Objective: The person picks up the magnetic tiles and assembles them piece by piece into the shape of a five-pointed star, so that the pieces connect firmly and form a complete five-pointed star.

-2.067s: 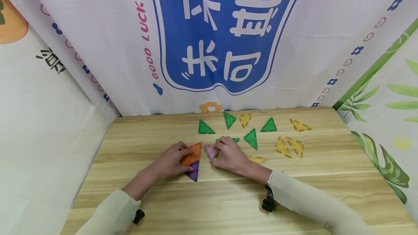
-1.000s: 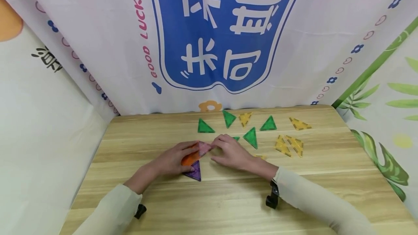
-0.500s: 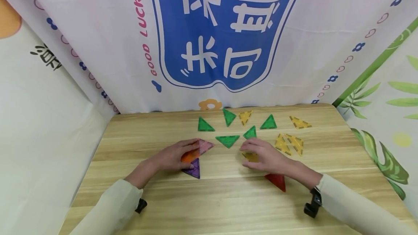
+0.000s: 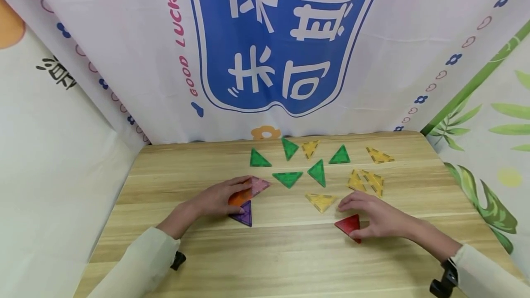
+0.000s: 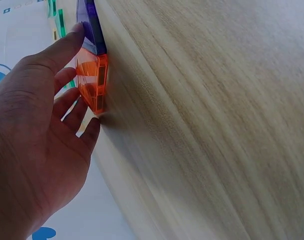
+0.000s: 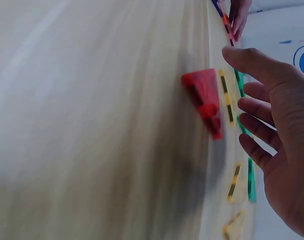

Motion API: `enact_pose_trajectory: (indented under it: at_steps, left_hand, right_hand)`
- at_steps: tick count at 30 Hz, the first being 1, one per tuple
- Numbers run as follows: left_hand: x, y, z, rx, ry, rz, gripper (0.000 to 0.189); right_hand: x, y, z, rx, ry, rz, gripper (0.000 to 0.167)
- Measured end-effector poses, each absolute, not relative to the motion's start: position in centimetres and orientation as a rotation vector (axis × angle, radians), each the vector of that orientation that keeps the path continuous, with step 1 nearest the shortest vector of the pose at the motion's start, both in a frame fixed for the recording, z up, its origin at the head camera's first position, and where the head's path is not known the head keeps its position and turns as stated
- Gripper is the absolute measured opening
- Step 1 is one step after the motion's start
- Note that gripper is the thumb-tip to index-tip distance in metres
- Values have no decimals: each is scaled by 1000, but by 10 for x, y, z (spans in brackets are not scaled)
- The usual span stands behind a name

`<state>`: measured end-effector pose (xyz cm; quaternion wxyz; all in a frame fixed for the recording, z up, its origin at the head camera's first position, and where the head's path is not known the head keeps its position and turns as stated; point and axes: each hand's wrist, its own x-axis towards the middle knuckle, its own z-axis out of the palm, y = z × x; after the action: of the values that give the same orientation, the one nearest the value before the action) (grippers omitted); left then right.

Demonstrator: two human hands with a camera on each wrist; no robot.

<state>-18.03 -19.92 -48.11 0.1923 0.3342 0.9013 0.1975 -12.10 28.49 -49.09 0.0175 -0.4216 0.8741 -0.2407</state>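
My left hand [image 4: 213, 201] rests on a joined group of triangular magnetic tiles, its thumb on the purple tile [image 4: 246, 215] and its fingers over the orange tile [image 4: 239, 197]. A pink tile [image 4: 260, 185] joins the group at its right, beside the fingertips. In the left wrist view the fingers lie relaxed along the orange tile's edge. Over on the right, my right hand [image 4: 383, 217] hovers with thumb and fingers spread above a red triangular tile [image 4: 346, 224], the thumb overlapping it. The right wrist view shows a gap between the fingers and that red tile [image 6: 204, 92].
Several green tiles [image 4: 288, 178] lie scattered across the back of the wooden table [image 4: 265, 266]. Yellow tiles [image 4: 321, 202] lie among them and toward the right. A printed curtain [image 4: 165, 118] hangs along the table's back edge.
The pink tile has gone from my right hand to the orange tile's side. My right hand has let go and moved right, to the red tile. The left hand has stayed nearly still.
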Motion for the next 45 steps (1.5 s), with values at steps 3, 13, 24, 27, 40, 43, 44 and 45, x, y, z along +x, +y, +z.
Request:
enact_pose_trajectory:
  at_steps: [3, 13, 24, 27, 40, 43, 44, 45]
  left_hand:
    - [-181, -199, -481, 928, 2530, 554, 76]
    - [-180, -200, -481, 944, 2528, 563, 76]
    - [-180, -202, -484, 961, 2533, 570, 75]
    - [-179, -203, -485, 966, 2538, 570, 75]
    - [-178, -206, -487, 976, 2558, 597, 74]
    - [-177, -206, -488, 977, 2564, 595, 74]
    - [-177, -207, -488, 978, 2565, 596, 74]
    - [-177, -207, -488, 978, 2565, 598, 74]
  right_hand:
    - [-115, 293, -494, -1307, 2702, -780, 52]
    - [-103, 300, -508, -1398, 2698, -847, 50]
    - [-105, 268, -508, -1447, 2730, -961, 50]
    - [-109, 251, -508, -1451, 2720, -1004, 52]
    - [-123, 161, -508, -1375, 2814, -1057, 52]
    - [-128, 142, -509, -1314, 2844, -1048, 53]
    - [-129, 136, -510, -1302, 2853, -1044, 52]
    - [-131, 130, -510, -1289, 2855, -1044, 53]
